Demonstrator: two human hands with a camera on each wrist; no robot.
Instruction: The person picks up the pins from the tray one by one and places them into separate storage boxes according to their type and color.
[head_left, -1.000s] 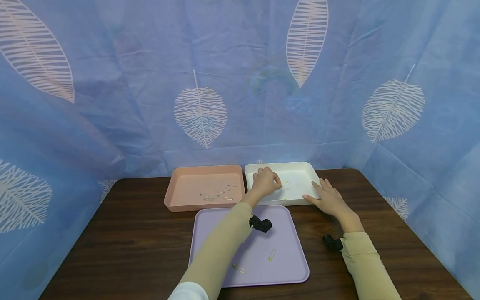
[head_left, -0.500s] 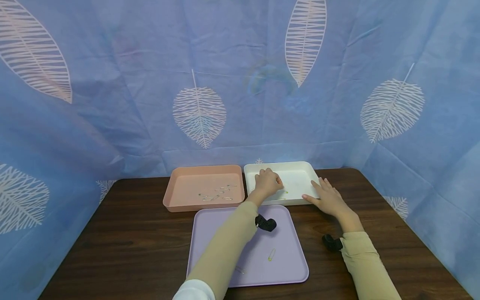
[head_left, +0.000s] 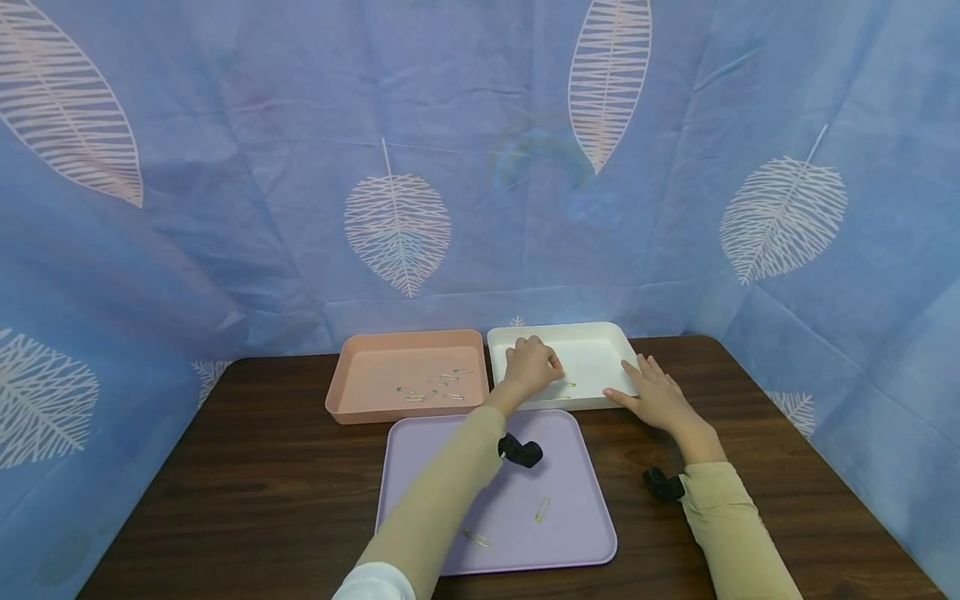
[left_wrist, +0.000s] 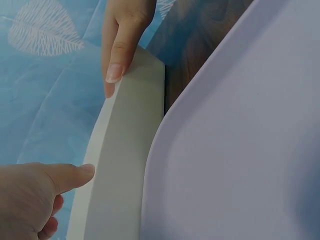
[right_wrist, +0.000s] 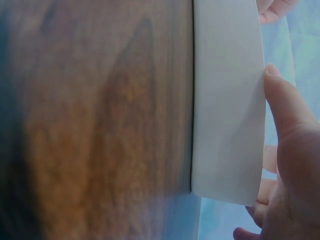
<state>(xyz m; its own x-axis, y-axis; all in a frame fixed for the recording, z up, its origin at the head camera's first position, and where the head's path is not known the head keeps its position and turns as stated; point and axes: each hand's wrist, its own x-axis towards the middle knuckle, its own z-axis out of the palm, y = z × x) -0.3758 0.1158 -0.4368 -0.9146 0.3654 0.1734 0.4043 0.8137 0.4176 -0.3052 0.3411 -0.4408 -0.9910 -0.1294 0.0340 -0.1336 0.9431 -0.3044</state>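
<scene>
The left hand (head_left: 529, 367) is over the left part of the white tray (head_left: 600, 335), thumb and fingers drawn together. Just beside its fingertips lies a yellow-headed safety pin (head_left: 572, 384); I cannot tell whether the fingers still hold it. Another yellowish safety pin (head_left: 562, 397) lies nearer the tray's front wall. In the left wrist view, the left thumb (left_wrist: 75, 176) points across the tray rim, its other fingers mostly hidden. My right hand (head_left: 654, 392) rests with spread fingers on the tray's front right corner, its thumb (right_wrist: 282, 95) at the front rim.
A pink tray (head_left: 367, 367) with several silver safety pins (head_left: 437, 383) stands left of the white one. Closer in, a purple tray (head_left: 577, 533) bears two yellowish safety pins (head_left: 542, 509), partly under the left sleeve. A blue leaf-print cloth (head_left: 480, 208) hangs behind the dark table (head_left: 247, 467).
The yellow-headed safety pin by the left fingertips has come down lower in the white tray. The left hand has shifted slightly right, then back left. My right hand stays on the tray.
</scene>
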